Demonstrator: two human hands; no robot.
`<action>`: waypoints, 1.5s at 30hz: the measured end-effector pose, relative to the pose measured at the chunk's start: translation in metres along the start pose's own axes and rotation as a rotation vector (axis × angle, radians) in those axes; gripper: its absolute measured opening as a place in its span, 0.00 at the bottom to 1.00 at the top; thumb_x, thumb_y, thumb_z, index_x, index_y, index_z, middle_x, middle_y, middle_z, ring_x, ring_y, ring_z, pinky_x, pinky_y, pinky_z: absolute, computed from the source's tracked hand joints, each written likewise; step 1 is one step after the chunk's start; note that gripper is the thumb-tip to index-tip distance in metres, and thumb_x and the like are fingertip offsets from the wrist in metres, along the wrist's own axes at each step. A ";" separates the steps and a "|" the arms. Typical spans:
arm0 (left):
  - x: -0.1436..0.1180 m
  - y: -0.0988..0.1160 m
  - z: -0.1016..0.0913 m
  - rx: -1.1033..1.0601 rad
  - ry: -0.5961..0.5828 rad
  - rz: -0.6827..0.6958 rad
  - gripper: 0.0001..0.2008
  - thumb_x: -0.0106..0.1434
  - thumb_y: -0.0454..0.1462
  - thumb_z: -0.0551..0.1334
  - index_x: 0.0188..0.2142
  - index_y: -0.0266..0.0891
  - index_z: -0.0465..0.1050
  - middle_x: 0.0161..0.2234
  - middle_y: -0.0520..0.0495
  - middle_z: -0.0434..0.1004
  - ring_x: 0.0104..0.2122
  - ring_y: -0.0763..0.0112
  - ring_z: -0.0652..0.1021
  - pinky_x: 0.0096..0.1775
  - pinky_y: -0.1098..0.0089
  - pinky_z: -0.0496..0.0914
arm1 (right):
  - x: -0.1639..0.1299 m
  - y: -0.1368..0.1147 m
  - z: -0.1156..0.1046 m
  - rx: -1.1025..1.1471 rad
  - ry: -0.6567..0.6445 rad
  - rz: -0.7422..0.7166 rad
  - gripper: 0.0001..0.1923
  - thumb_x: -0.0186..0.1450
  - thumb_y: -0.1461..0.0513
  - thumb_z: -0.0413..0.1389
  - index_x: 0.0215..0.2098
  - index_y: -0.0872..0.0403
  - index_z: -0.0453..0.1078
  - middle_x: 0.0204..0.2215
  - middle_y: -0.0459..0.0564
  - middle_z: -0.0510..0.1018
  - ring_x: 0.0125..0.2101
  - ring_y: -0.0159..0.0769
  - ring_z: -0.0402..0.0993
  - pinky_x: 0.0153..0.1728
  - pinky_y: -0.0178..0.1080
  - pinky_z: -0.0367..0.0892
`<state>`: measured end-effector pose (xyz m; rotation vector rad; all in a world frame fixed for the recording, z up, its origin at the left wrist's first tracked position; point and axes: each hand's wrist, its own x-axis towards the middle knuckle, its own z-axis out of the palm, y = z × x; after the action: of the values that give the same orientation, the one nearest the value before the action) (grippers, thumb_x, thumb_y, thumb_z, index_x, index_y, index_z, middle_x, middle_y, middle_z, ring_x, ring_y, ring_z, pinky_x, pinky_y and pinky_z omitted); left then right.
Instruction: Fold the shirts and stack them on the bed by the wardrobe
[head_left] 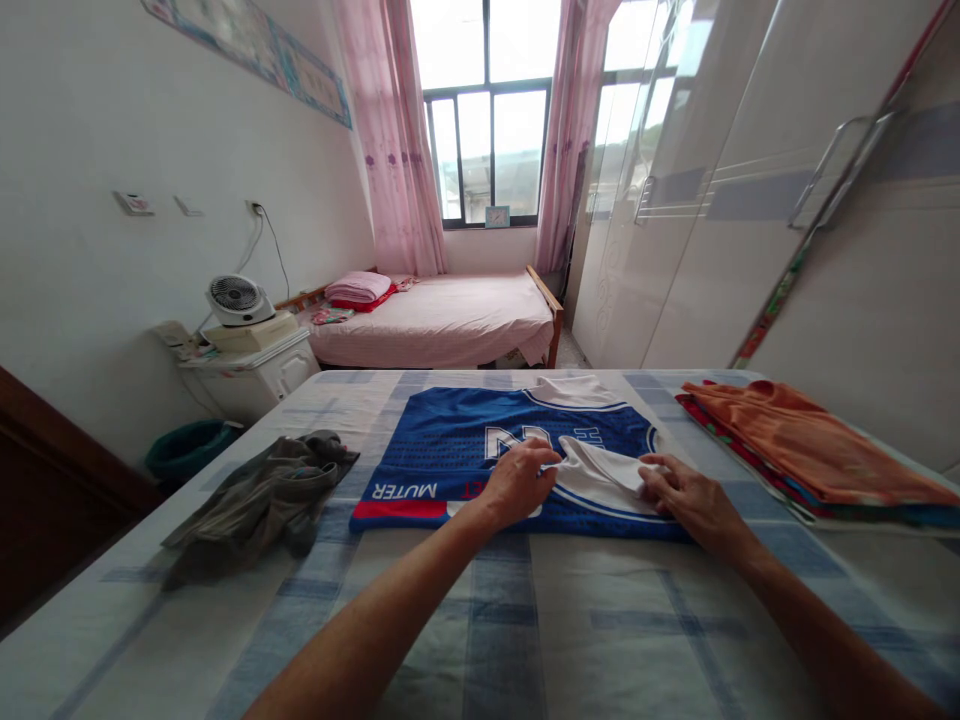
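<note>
A blue sports jersey (450,440) with white lettering and a red hem lies flat on the checked bedsheet (525,620) in front of me. Its white sleeve (600,470) is folded over onto the blue body. My left hand (519,482) pinches the near edge of that white sleeve. My right hand (686,492) presses flat on the sleeve's right end, fingers resting on the fabric.
A crumpled grey-brown garment (270,490) lies left of the jersey. A stack of folded orange and red clothes (802,450) sits at the right. Beyond are a pink single bed (450,315), a nightstand with a small fan (236,298), and wardrobe doors (750,200) on the right.
</note>
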<state>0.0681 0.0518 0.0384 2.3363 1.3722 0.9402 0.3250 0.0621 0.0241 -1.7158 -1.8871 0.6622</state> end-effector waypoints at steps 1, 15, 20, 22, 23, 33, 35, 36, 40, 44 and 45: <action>0.010 -0.002 0.006 0.021 0.009 -0.033 0.11 0.59 0.32 0.56 0.38 0.39 0.77 0.41 0.44 0.76 0.41 0.67 0.75 0.46 0.68 0.69 | -0.001 0.002 0.000 0.028 -0.011 -0.010 0.22 0.62 0.49 0.45 0.47 0.51 0.65 0.26 0.44 0.78 0.25 0.34 0.73 0.32 0.37 0.66; 0.036 -0.023 0.067 0.135 0.077 -0.145 0.23 0.57 0.43 0.62 0.50 0.34 0.68 0.51 0.37 0.68 0.54 0.55 0.66 0.55 0.59 0.59 | -0.001 0.005 0.003 0.072 0.033 -0.124 0.11 0.56 0.56 0.51 0.31 0.51 0.72 0.27 0.46 0.75 0.28 0.35 0.70 0.31 0.36 0.64; 0.038 -0.025 0.065 0.056 0.056 -0.151 0.27 0.55 0.38 0.62 0.55 0.36 0.63 0.52 0.38 0.69 0.55 0.55 0.64 0.55 0.57 0.59 | 0.002 0.014 -0.005 0.387 -0.095 -0.039 0.11 0.56 0.55 0.50 0.34 0.51 0.67 0.21 0.43 0.73 0.24 0.32 0.68 0.27 0.34 0.64; 0.038 -0.024 0.063 -0.004 0.076 -0.136 0.28 0.54 0.35 0.61 0.56 0.37 0.62 0.50 0.40 0.71 0.53 0.58 0.67 0.54 0.58 0.61 | 0.002 0.012 -0.010 0.438 -0.129 -0.027 0.10 0.55 0.55 0.51 0.32 0.51 0.66 0.22 0.43 0.74 0.25 0.33 0.69 0.30 0.35 0.65; 0.038 -0.024 0.062 -0.032 0.095 -0.124 0.27 0.54 0.32 0.60 0.55 0.38 0.63 0.47 0.41 0.72 0.51 0.60 0.69 0.52 0.60 0.63 | 0.002 0.010 -0.013 0.449 -0.135 -0.017 0.10 0.54 0.55 0.51 0.31 0.51 0.65 0.22 0.44 0.74 0.26 0.33 0.70 0.31 0.36 0.66; 0.036 -0.017 0.055 -0.183 0.163 0.084 0.10 0.50 0.25 0.55 0.25 0.40 0.70 0.32 0.48 0.73 0.36 0.69 0.72 0.42 0.67 0.66 | 0.001 0.022 -0.036 0.482 -0.296 0.083 0.10 0.53 0.55 0.55 0.30 0.52 0.69 0.26 0.45 0.76 0.32 0.37 0.74 0.37 0.38 0.69; 0.035 -0.016 0.055 -0.175 0.161 0.100 0.10 0.49 0.25 0.55 0.25 0.40 0.70 0.33 0.48 0.73 0.36 0.69 0.72 0.43 0.66 0.66 | -0.001 0.018 -0.039 0.460 -0.312 0.064 0.13 0.55 0.53 0.54 0.31 0.53 0.69 0.27 0.46 0.75 0.33 0.37 0.73 0.37 0.38 0.68; 0.034 -0.016 0.055 -0.167 0.159 0.111 0.10 0.49 0.25 0.55 0.26 0.40 0.70 0.33 0.48 0.73 0.37 0.69 0.72 0.43 0.66 0.66 | -0.002 0.016 -0.040 0.452 -0.306 0.054 0.13 0.56 0.51 0.54 0.30 0.53 0.69 0.27 0.45 0.75 0.32 0.36 0.73 0.36 0.37 0.68; 0.032 -0.015 0.054 -0.147 0.124 0.169 0.10 0.48 0.26 0.56 0.28 0.39 0.70 0.35 0.47 0.73 0.38 0.68 0.71 0.43 0.67 0.66 | -0.002 0.012 -0.039 0.449 -0.214 0.050 0.15 0.55 0.50 0.55 0.26 0.53 0.64 0.21 0.42 0.69 0.24 0.29 0.67 0.29 0.32 0.65; 0.029 -0.009 0.049 -0.113 0.044 0.227 0.05 0.51 0.29 0.59 0.27 0.39 0.71 0.37 0.47 0.74 0.39 0.67 0.71 0.44 0.66 0.66 | 0.000 0.022 -0.037 0.343 -0.253 0.044 0.13 0.54 0.51 0.54 0.28 0.53 0.65 0.18 0.41 0.68 0.21 0.28 0.65 0.22 0.31 0.62; 0.028 -0.008 0.047 -0.102 0.032 0.234 0.04 0.54 0.31 0.59 0.26 0.38 0.71 0.38 0.47 0.74 0.39 0.67 0.71 0.44 0.66 0.65 | 0.000 0.024 -0.037 0.292 -0.277 0.037 0.12 0.55 0.52 0.53 0.29 0.53 0.66 0.18 0.41 0.69 0.20 0.28 0.65 0.22 0.31 0.62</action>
<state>0.1034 0.0837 0.0097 2.4496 1.0497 1.0888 0.3673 0.0647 0.0364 -1.5368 -1.8280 1.1791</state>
